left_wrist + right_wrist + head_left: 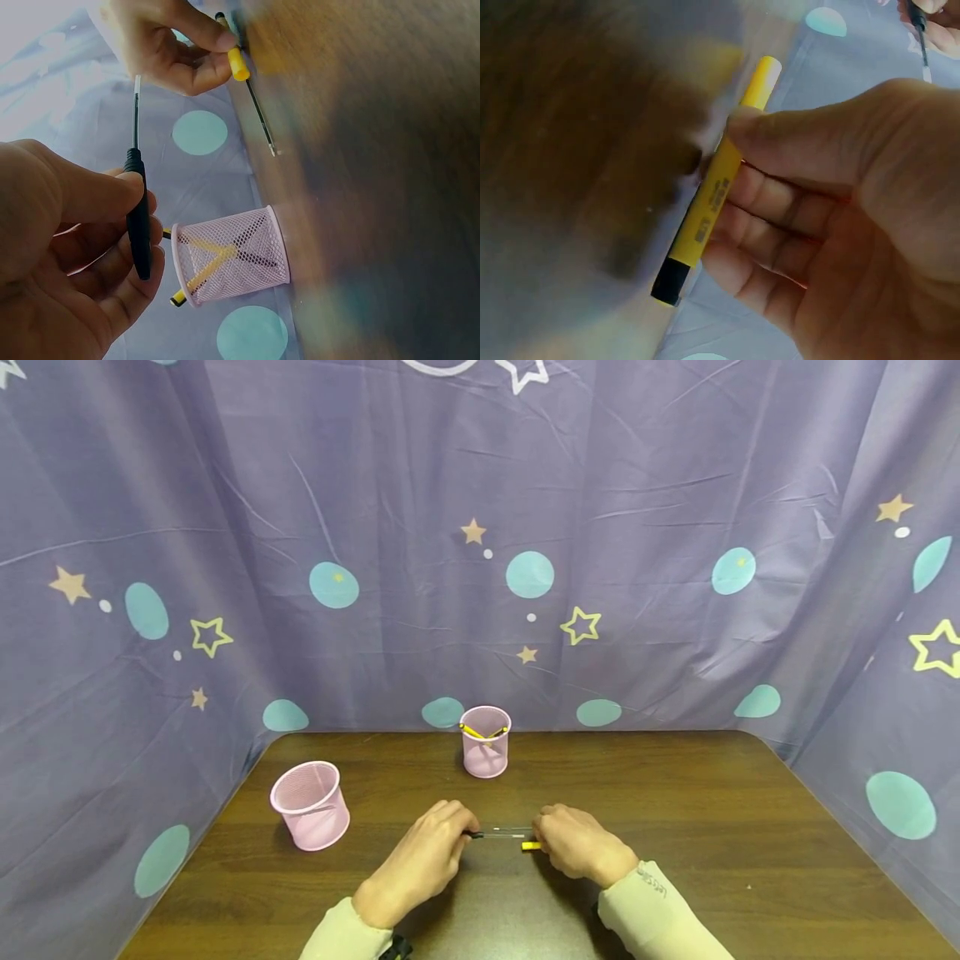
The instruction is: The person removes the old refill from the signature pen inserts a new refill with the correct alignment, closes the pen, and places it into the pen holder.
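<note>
My left hand [429, 852] pinches a black, ribbed handle-like piece [138, 221] between thumb and fingers. A thin dark rod with a pale tip [136, 109], resembling a pen refill, sticks out of it toward the right hand. My right hand [573, 842] pinches a yellow pen barrel [716, 187] that has small lettering and a black end. In the left wrist view a second thin dark rod [260, 118] with a clear tip runs out past the barrel, close to the tabletop. Whether the right fingers also touch that rod I cannot tell.
At the back of the wooden table [697, 802] stands a pink mesh cup [486, 762] with yellow and black pens leaning in it. Another pink mesh cup [318, 825] stands at the left. A patterned purple curtain [637, 527] surrounds the table's back and sides.
</note>
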A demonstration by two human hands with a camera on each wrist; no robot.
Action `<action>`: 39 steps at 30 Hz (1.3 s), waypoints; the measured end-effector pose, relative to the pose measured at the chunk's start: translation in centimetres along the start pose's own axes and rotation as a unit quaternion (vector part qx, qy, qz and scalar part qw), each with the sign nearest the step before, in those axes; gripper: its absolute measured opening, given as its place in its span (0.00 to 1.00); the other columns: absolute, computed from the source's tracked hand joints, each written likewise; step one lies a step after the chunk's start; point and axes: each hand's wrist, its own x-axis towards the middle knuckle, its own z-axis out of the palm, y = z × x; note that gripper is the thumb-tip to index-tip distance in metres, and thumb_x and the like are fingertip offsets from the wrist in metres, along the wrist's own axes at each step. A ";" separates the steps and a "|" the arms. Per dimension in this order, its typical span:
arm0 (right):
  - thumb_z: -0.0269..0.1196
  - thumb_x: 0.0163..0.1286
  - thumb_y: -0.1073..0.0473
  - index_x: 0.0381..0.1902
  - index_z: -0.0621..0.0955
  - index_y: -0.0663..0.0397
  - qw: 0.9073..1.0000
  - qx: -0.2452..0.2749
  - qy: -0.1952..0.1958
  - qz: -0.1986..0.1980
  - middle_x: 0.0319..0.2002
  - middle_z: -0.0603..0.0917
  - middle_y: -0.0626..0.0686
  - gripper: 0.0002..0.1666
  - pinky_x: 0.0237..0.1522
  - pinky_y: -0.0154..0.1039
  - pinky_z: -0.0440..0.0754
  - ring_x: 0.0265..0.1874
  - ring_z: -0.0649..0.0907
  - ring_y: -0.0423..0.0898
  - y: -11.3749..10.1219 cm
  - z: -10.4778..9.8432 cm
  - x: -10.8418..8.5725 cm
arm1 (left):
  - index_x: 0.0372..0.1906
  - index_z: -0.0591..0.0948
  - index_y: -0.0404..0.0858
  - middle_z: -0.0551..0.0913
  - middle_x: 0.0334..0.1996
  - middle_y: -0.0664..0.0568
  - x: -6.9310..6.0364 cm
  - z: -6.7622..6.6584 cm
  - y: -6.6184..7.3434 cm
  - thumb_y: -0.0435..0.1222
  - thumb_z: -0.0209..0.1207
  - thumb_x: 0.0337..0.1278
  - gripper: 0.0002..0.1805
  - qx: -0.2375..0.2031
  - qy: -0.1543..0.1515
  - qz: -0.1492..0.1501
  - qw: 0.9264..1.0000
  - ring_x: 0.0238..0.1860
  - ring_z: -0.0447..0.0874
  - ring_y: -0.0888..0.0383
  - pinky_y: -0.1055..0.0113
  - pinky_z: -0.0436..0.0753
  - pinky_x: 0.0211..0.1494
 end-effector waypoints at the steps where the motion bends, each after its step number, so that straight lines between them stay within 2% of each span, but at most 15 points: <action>1: 0.65 0.50 0.70 0.19 0.70 0.43 1.000 0.001 0.000 0.001 0.19 0.68 0.39 0.18 0.20 0.34 0.71 0.19 0.70 0.38 0.0 -0.1 0.0 | 0.33 0.80 0.42 0.78 0.30 0.60 0.0 0.0 0.0 0.24 0.66 0.41 0.13 0.001 0.002 0.002 1.000 0.35 0.76 0.63 0.67 0.77 0.41; 7: 0.63 0.55 0.67 0.23 0.69 0.45 1.000 0.007 0.028 0.003 0.21 0.69 0.40 0.15 0.23 0.37 0.72 0.22 0.73 0.41 0.1 -0.6 0.3 | 0.32 0.80 0.42 0.78 0.30 0.59 0.0 -0.1 -0.3 0.23 0.66 0.40 0.13 0.002 0.014 0.010 1.000 0.34 0.76 0.62 0.67 0.77 0.40; 16: 0.61 0.59 0.67 0.25 0.68 0.46 0.998 0.012 0.063 -0.006 0.22 0.67 0.41 0.14 0.25 0.36 0.71 0.24 0.72 0.41 -0.1 -1.6 0.4 | 0.32 0.81 0.41 0.78 0.30 0.59 0.1 -0.4 -0.4 0.23 0.66 0.40 0.13 0.007 0.006 -0.007 1.000 0.34 0.76 0.62 0.66 0.77 0.41; 26: 0.62 0.58 0.65 0.26 0.71 0.45 0.998 0.008 0.063 -0.007 0.23 0.69 0.40 0.12 0.26 0.37 0.72 0.25 0.73 0.41 -0.4 -2.1 0.2 | 0.32 0.80 0.42 0.78 0.30 0.58 0.0 -0.3 -0.6 0.23 0.67 0.39 0.14 0.021 0.010 -0.011 1.000 0.34 0.76 0.61 0.66 0.77 0.40; 39: 0.61 0.54 0.68 0.27 0.73 0.47 0.997 0.005 0.077 -0.030 0.24 0.71 0.40 0.10 0.27 0.38 0.74 0.26 0.75 0.42 -1.0 -2.6 0.2 | 0.32 0.80 0.41 0.78 0.29 0.59 0.0 -0.3 -0.8 0.24 0.66 0.40 0.13 0.031 0.006 -0.014 0.999 0.33 0.76 0.61 0.66 0.77 0.39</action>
